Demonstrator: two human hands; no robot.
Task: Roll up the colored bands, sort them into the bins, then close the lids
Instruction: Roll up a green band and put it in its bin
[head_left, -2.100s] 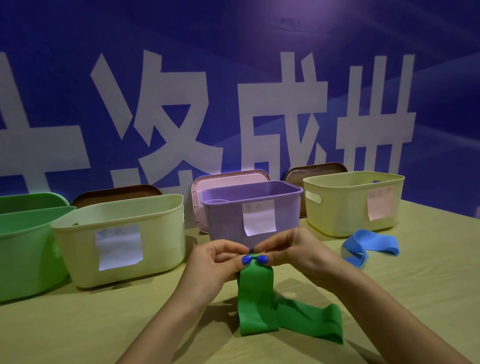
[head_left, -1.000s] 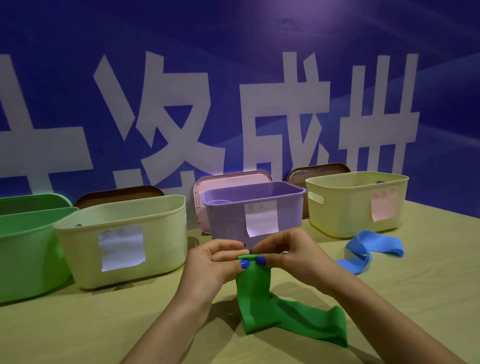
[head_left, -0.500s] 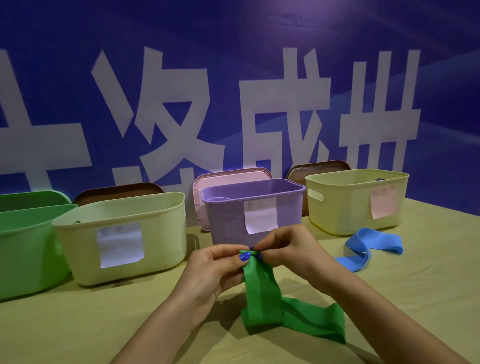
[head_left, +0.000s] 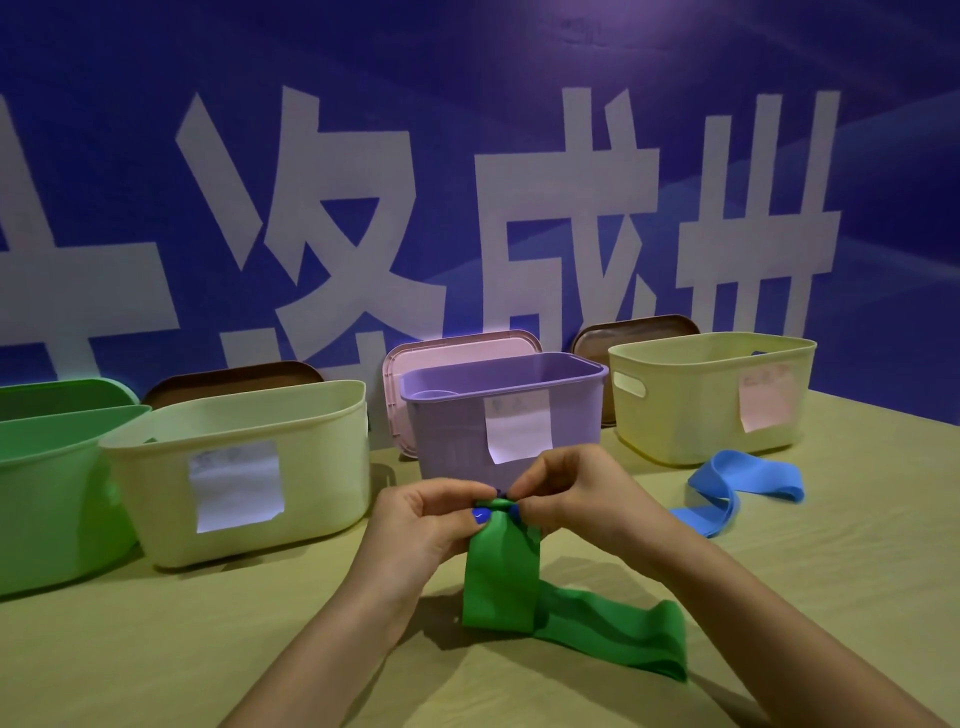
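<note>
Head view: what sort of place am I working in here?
Probably a staged demo or recording spot, not a home: a blue banner with huge white characters backs the table, and labelled bins stand in a row, lids propped behind. Both hands pinch the green band.

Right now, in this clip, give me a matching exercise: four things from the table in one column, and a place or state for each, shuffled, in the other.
Things:
1. green band
2. blue band
3. pink lid
4. purple bin

Places or states:
A. lies loose on the table near the right yellow bin
B. stands open with a paper label on its front
C. pinched at its top end by the left hand and right hand
D. leans upright behind the purple bin

Pairs: 1-C, 2-A, 3-D, 4-B
</note>
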